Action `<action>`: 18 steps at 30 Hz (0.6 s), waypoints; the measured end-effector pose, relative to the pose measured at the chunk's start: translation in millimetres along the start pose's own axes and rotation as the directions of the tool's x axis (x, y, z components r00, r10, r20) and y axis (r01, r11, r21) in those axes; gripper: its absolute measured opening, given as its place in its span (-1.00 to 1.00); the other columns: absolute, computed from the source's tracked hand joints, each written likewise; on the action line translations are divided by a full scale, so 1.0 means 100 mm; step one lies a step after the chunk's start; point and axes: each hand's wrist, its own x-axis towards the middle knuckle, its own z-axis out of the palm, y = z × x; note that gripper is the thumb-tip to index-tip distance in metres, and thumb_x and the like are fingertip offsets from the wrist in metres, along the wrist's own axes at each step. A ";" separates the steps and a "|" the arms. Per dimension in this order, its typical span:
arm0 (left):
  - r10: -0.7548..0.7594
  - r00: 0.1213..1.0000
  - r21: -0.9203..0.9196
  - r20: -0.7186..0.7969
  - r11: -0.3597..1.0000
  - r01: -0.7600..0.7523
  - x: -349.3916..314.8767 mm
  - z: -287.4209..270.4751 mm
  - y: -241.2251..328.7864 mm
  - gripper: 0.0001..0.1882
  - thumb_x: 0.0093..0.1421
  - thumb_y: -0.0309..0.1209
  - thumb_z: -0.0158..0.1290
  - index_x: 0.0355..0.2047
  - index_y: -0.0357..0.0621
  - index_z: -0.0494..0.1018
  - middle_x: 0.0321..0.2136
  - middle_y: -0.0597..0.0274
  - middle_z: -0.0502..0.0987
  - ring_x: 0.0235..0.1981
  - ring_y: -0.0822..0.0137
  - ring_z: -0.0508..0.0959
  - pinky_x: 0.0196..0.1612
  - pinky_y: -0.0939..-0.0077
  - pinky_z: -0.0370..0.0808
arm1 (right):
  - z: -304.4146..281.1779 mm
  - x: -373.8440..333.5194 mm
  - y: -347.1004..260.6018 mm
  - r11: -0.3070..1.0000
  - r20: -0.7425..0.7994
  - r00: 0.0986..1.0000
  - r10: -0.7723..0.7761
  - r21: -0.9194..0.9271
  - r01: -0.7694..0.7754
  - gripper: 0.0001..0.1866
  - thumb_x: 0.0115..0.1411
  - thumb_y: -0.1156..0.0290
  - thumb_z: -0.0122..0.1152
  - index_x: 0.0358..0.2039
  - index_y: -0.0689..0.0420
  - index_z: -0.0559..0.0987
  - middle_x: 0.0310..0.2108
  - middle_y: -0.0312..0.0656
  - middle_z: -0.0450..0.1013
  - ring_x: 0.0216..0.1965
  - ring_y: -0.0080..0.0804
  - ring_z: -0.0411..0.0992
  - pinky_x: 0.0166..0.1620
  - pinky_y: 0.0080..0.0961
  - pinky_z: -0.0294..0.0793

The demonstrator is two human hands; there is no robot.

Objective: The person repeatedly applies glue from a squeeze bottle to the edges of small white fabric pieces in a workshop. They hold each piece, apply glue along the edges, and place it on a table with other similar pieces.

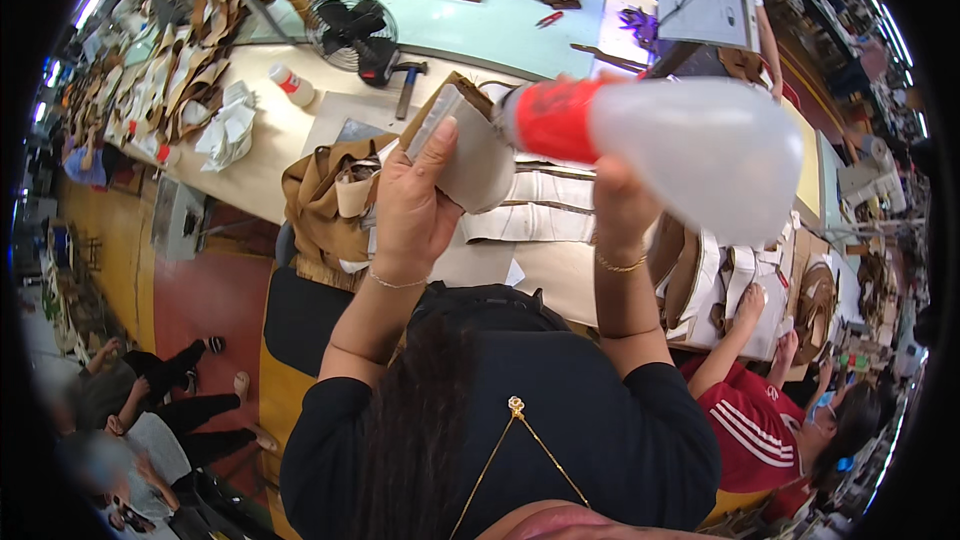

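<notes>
My left hand grips a curved leather piece, its brown side edged along the top and its pale grey side toward me, with the thumb pressed on its edge. In my right hand is a large translucent squeeze bottle with a red label, tipped sideways and blurred. The bottle's narrow end points left at the leather piece; whether they touch I cannot tell. Below them, several white-backed leather strips lie in rows on the table. A brown leather heap is left of my left wrist.
Beyond the leather stand a black fan, a hammer and a smaller red-labelled bottle. A grey panel rises at the upper right. On my right, a co-worker in a red shirt handles pale strips.
</notes>
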 end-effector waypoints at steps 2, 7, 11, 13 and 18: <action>-0.049 0.998 -0.047 0.049 0.998 0.052 -0.03 0.15 -0.07 -0.69 0.24 -0.37 -0.09 -0.07 -0.29 0.33 -0.19 0.10 0.48 -0.20 0.34 0.53 -0.15 0.43 0.53 | -0.02 -0.10 0.06 0.997 0.017 0.999 0.035 -0.067 -0.034 -0.48 -0.14 0.23 0.41 -0.19 0.21 0.48 -0.19 -0.16 0.45 -0.18 -0.40 0.43 -0.08 -0.47 0.41; -0.137 0.990 -0.068 0.036 0.988 0.139 0.04 0.08 -0.19 -0.68 0.23 -0.36 -0.07 -0.06 -0.29 0.33 -0.20 0.14 0.48 -0.20 0.40 0.51 -0.15 0.53 0.51 | -0.20 0.03 -0.01 0.987 -0.188 0.981 -0.046 -0.160 0.015 -0.66 -0.08 0.37 0.39 -0.27 0.18 0.55 -0.35 -0.28 0.49 -0.34 -0.52 0.43 -0.23 -0.52 0.46; -0.183 0.982 -0.094 0.054 0.978 0.187 0.06 0.07 -0.20 -0.69 0.24 -0.35 -0.11 -0.08 -0.30 0.34 -0.20 0.14 0.48 -0.20 0.37 0.52 -0.14 0.51 0.50 | -0.14 -0.01 0.06 0.922 -0.075 0.991 -0.115 -0.378 0.078 -0.60 -0.07 0.38 0.38 -0.19 0.18 0.50 -0.23 -0.23 0.46 -0.17 -0.50 0.39 -0.07 -0.44 0.38; -0.192 0.980 -0.098 0.047 0.976 0.196 0.05 0.06 -0.19 -0.69 0.25 -0.36 -0.12 -0.08 -0.30 0.34 -0.20 0.14 0.48 -0.21 0.37 0.52 -0.14 0.49 0.50 | -0.24 0.13 0.04 0.937 -0.175 0.985 0.005 -0.342 -0.066 -0.62 -0.11 0.37 0.41 -0.26 0.19 0.53 -0.30 -0.25 0.47 -0.25 -0.50 0.42 -0.17 -0.48 0.42; -0.211 0.977 -0.072 0.014 0.975 0.211 0.03 0.12 -0.15 -0.67 0.24 -0.33 -0.12 -0.05 -0.27 0.31 -0.19 0.14 0.47 -0.19 0.36 0.50 -0.14 0.45 0.49 | -0.13 0.08 -0.04 0.932 -0.112 0.961 -0.251 -0.297 0.209 -0.58 -0.14 0.34 0.45 -0.29 0.24 0.51 -0.36 -0.26 0.47 -0.36 -0.55 0.42 -0.26 -0.58 0.44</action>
